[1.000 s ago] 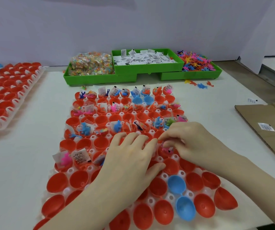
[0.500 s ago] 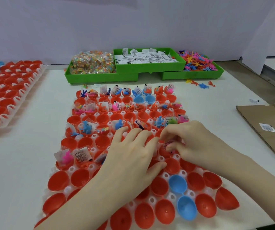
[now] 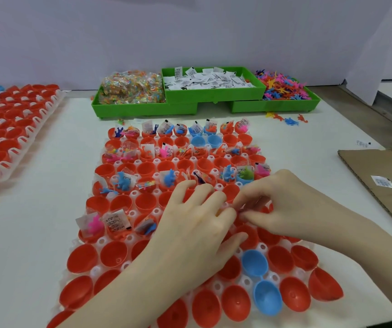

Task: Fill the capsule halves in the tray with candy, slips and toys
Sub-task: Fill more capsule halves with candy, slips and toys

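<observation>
Both hands (image 3: 233,209) over tray (image 3: 133,194)

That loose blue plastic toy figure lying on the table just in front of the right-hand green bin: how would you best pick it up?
The loose blue plastic toy figure lies flat on the white table, apart from the orange ones beside it. Come straight down from above and pinch its narrow body between thumb and fingertip; its thin, splayed limbs look too floppy to hold.

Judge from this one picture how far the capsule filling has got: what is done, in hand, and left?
Done: far rows of the tray hold toys and slips. In hand: left hand and right hand meet over a mid-tray half; what they hold is hidden. Left: the empty near halves.
</observation>
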Motion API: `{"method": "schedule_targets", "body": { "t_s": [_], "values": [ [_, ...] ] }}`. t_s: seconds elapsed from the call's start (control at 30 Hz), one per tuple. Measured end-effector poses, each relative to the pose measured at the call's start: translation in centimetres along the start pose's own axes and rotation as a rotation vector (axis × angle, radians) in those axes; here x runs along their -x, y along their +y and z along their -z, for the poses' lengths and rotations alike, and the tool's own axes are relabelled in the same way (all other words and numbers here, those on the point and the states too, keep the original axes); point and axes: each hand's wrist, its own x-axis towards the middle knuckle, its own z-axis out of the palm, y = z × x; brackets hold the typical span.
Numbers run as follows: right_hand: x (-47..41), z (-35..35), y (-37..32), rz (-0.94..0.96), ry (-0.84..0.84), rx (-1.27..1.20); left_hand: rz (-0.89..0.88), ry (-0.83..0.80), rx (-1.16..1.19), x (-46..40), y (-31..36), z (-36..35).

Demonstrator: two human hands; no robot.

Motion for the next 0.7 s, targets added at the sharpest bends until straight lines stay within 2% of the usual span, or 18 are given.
{"method": "schedule_targets", "body": {
  "t_s": [0.23, 0.4, 0.7],
  "values": [
    [0.5, -0.4, 0.3, -0.015, 0.022, -0.164, 0.018, 0.020, 0.078, 0.1, -0.2, -0.1],
    [0.5, -0.8, 0.1, -0.014, -0.004, -0.098, 0.023, -0.021, 0.119, 0.1, -0.1, 0.0],
    [0.6, -1.4, -0.4, 0.032, -0.015, 0.022, 0.075, 0.027, 0.113, -0.2, -0.2, -0.1]
  ]
}}
